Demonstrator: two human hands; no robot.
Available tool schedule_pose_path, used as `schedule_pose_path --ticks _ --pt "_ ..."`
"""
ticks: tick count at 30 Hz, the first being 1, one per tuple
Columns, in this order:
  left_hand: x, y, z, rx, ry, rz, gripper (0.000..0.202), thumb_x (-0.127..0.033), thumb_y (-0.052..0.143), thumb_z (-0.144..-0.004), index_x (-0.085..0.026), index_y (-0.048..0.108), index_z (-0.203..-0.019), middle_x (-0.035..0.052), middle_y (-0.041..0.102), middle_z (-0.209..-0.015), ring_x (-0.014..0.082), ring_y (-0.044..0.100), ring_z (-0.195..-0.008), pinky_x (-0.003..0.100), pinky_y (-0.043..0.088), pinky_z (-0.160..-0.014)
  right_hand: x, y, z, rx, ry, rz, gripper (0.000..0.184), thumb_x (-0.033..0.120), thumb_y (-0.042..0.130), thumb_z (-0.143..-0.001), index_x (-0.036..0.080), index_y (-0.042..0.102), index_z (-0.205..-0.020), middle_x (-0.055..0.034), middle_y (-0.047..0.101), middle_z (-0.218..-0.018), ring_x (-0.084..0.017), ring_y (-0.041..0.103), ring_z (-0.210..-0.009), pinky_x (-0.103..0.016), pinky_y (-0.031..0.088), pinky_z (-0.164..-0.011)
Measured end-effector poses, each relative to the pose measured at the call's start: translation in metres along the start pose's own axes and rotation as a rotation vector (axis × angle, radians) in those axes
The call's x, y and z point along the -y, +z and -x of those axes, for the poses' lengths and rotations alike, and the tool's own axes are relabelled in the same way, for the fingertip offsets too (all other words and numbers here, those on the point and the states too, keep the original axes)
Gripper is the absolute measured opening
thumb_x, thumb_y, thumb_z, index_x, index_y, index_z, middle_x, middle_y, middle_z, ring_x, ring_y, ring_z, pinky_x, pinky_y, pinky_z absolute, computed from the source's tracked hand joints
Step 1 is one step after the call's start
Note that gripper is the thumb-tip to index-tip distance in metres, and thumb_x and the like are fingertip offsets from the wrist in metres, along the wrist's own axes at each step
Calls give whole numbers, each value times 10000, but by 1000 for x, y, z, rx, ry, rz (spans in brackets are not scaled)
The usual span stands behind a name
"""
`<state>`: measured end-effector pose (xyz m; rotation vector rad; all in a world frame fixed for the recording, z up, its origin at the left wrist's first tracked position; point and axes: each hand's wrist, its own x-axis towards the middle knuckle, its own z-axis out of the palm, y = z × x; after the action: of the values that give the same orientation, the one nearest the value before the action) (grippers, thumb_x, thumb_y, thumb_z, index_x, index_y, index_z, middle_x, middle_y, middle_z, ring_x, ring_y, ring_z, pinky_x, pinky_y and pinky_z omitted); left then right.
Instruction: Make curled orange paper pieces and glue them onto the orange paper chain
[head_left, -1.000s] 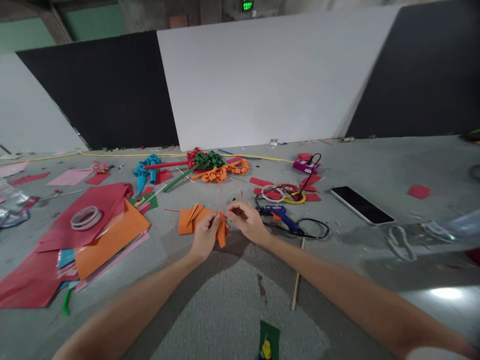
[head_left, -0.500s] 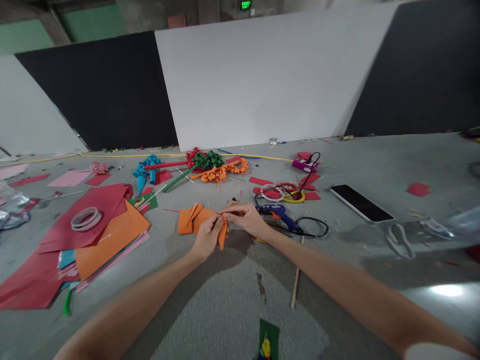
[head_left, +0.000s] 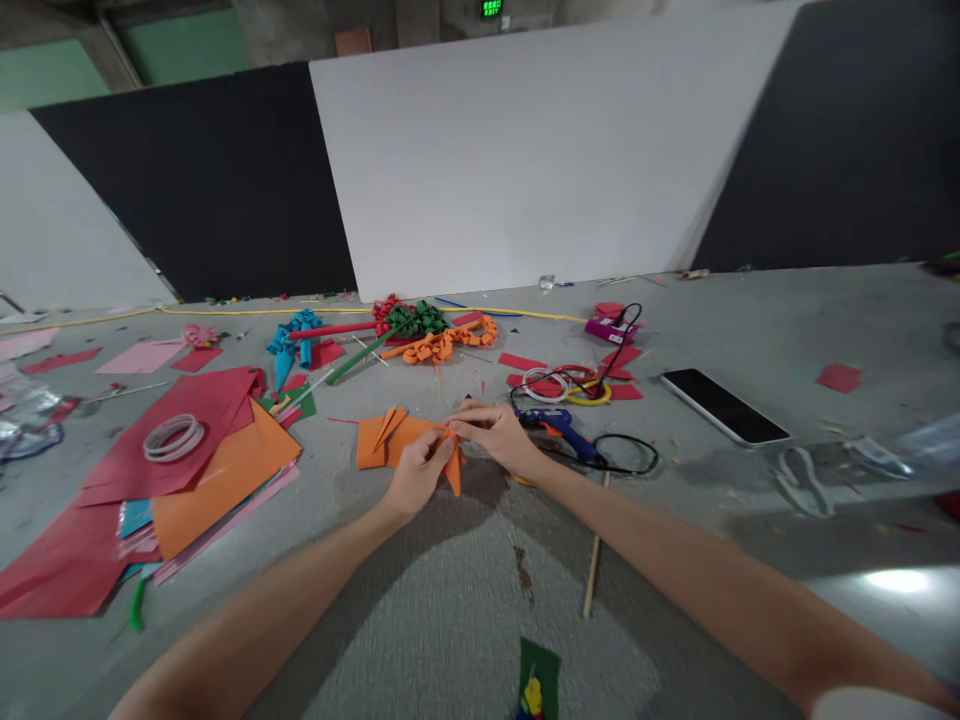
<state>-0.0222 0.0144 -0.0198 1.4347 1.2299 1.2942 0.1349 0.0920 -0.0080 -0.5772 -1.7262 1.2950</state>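
My left hand [head_left: 416, 472] pinches a folded orange paper piece [head_left: 452, 470] that hangs down from its fingers. My right hand [head_left: 491, 437] meets it from the right, its fingertips pinched on the top of the same piece. Just behind the hands lie more orange paper pieces [head_left: 382, 437] on the grey floor. A blue glue gun [head_left: 561, 430] with a black cord lies right beside my right hand.
A stack of red, orange and pink sheets [head_left: 187, 460] with a tape roll [head_left: 171, 436] lies at the left. Paper flowers [head_left: 409, 333] lie further back. A phone [head_left: 724, 406] is at the right, a thin wooden stick [head_left: 592, 565] under my right forearm, white and black boards behind.
My right hand has closed in on the orange piece and now pinches its top. The piece has tilted slightly to the right. My left hand has hardly moved.
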Motion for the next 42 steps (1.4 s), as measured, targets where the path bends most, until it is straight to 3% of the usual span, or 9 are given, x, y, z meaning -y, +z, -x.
schedule_pose_path --ticks 16,26,30,35,42 --pt "1 -2 -2 8 -8 -36 497 -650 598 -875 -158 668 -850 54 701 -792 170 592 -730 272 480 -717 -4 -1 -2 5 47 45 354 509 735 -837 160 790 -828 6 573 -666 -132 505 -651 -266 425 -623" --pt "4 -2 -3 75 -71 96 487 -622 637 -875 -144 713 -936 73 739 -782 161 621 -647 265 483 -634 -6 0 -3 -21 84 77 386 531 698 -857 158 750 -775 7 586 -639 -132 514 -622 -266 423 -613" --pt "5 -3 -4 64 -83 116 508 -643 657 -849 -141 721 -891 81 748 -799 151 612 -637 252 465 -610 -7 1 -3 -11 93 44 384 537 705 -847 159 756 -801 8 587 -646 -131 512 -621 -266 430 -606" --pt "5 -4 -4 77 -75 106 509 -643 637 -866 -141 721 -863 81 741 -787 150 609 -642 251 466 -624 -10 2 -4 -1 120 1 358 514 754 -803 156 754 -806 -7 641 -694 -135 537 -624 -264 430 -587" --pt "4 -4 -4 89 -47 70 520 -648 598 -890 -142 710 -852 72 733 -789 155 610 -666 259 465 -664 -7 1 -3 -9 134 101 407 550 686 -850 152 734 -779 7 595 -644 -130 491 -606 -266 386 -592"
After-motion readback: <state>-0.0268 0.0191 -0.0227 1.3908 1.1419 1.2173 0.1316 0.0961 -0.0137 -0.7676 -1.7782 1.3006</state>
